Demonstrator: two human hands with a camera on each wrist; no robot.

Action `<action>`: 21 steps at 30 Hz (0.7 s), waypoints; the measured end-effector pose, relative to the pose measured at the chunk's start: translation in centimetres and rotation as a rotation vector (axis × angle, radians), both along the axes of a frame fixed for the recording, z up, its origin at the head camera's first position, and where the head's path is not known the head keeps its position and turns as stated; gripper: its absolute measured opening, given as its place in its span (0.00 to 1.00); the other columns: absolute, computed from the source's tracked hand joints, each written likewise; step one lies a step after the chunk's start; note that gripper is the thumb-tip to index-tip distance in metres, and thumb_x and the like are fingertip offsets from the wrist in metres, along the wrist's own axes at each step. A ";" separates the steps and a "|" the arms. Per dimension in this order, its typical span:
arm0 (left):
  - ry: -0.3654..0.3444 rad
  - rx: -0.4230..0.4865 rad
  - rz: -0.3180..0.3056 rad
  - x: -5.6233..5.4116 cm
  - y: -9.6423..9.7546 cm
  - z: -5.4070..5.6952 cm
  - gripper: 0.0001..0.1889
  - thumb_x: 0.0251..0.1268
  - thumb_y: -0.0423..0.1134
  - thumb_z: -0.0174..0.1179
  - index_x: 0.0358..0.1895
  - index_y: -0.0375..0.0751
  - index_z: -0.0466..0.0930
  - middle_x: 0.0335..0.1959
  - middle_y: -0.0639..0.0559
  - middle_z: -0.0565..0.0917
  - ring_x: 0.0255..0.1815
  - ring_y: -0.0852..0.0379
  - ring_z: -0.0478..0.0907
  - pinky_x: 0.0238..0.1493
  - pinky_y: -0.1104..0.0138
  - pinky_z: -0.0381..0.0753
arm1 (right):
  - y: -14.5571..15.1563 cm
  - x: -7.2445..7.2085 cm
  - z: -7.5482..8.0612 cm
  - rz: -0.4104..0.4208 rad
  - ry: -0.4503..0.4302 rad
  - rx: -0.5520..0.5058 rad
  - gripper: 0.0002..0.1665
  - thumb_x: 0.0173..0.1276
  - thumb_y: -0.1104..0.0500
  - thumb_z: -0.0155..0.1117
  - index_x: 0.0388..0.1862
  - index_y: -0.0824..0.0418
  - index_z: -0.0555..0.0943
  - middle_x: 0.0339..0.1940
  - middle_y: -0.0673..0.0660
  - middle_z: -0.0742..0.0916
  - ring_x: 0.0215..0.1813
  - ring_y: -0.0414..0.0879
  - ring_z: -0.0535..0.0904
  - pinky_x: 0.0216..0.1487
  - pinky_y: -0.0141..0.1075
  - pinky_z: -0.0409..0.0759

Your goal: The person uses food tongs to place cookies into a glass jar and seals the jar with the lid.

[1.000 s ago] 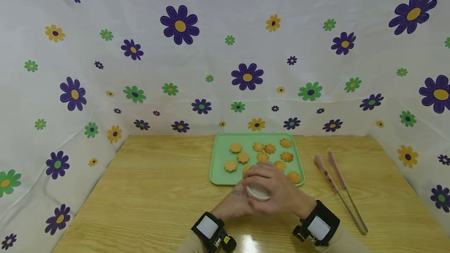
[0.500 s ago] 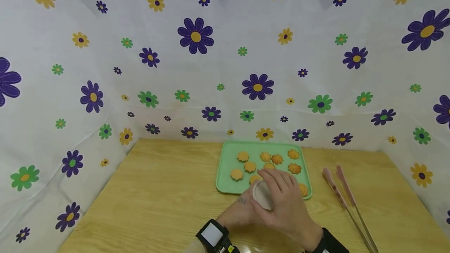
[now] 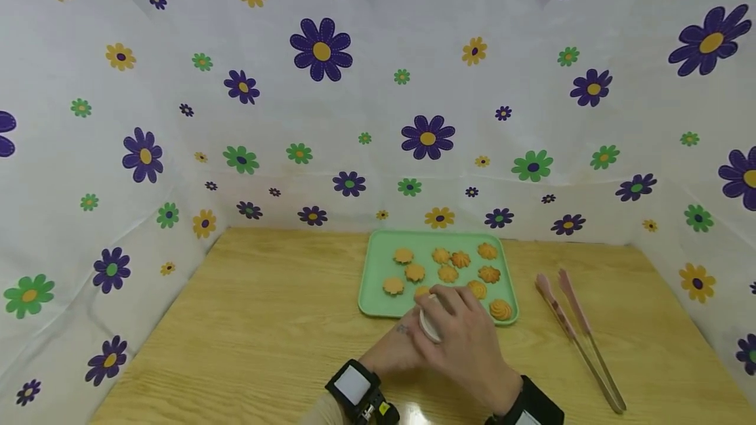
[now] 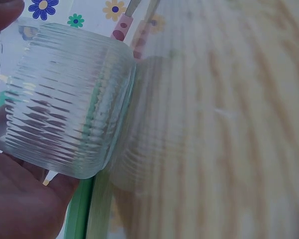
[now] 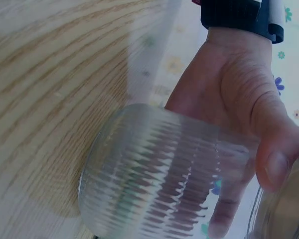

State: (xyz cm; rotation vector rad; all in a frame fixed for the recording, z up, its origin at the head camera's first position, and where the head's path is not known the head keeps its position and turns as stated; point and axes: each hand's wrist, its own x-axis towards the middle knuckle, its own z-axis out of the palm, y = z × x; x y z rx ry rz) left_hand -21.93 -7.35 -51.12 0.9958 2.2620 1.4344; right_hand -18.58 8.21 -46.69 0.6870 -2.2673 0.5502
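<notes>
A clear ribbed glass jar [image 4: 65, 99] is held tilted just above the wooden table [image 3: 266, 320], in front of the green tray [image 3: 378, 281]. My left hand [image 3: 392, 349] grips the jar's body [image 5: 159, 174] from the left, with the thumb curled over the glass. From above, my right hand [image 3: 466, 340] covers the jar and its fingers wrap the white lid [image 3: 428, 326]. In the head view both hands hide most of the jar. Several orange cookies [image 3: 449, 273] lie on the tray.
Pink tongs [image 3: 575, 330] lie on the table to the right of the tray. Floral cloth walls [image 3: 147, 149] close in the table on the left, back and right. Bare wood stretches to the left of the hands.
The right hand has turned over the lid, which went from facing up to showing edge-on at the left. Both hands and the jar stayed at the tray's front edge.
</notes>
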 end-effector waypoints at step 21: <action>-0.121 0.066 -0.012 -0.1 0.1 0.1 0.51 0.60 0.34 0.71 0.81 0.42 0.46 0.75 0.45 0.64 0.72 0.51 0.66 0.72 0.66 0.68 | 1.6 -1.3 0.1 0.261 -0.071 -0.046 0.14 0.53 0.53 0.74 0.40 0.48 0.86 0.48 0.50 0.87 0.49 0.47 0.81 0.41 0.41 0.86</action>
